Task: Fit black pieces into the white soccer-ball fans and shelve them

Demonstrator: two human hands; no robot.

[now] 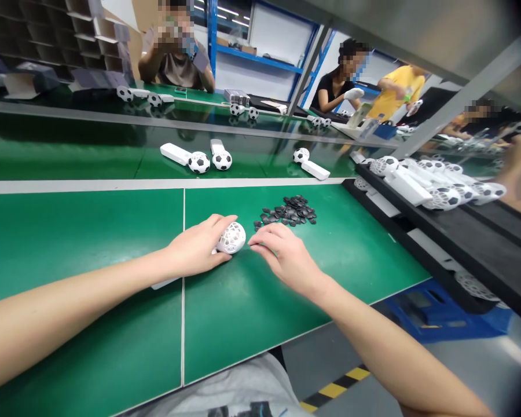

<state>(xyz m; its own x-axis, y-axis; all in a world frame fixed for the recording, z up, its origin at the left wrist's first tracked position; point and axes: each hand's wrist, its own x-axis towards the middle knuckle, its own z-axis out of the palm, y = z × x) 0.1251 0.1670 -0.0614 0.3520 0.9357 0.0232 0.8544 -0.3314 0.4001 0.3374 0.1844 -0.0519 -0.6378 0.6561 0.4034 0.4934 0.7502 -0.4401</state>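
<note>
My left hand point(200, 246) is closed round a white device with a ball-shaped head point(232, 238). The head has an openwork pattern like a football, without black patches on the side I see. Its flat white handle point(165, 284) sticks out under my wrist, close to the green table. Just right of the ball, my right hand point(284, 255) has thumb and fingertips pinched together, apart from the ball. Whatever is in the pinch is too small to make out. Beyond my right hand lies a loose pile of small black patches point(293, 209).
Finished-looking black-and-white football devices point(200, 162) lie on the green belt point(252, 165) behind the table's pale edge strip. At right, a black tray point(451, 231) full of similar devices sits over another tray. A blue crate point(451, 315) stands below. Several co-workers sit or stand beyond.
</note>
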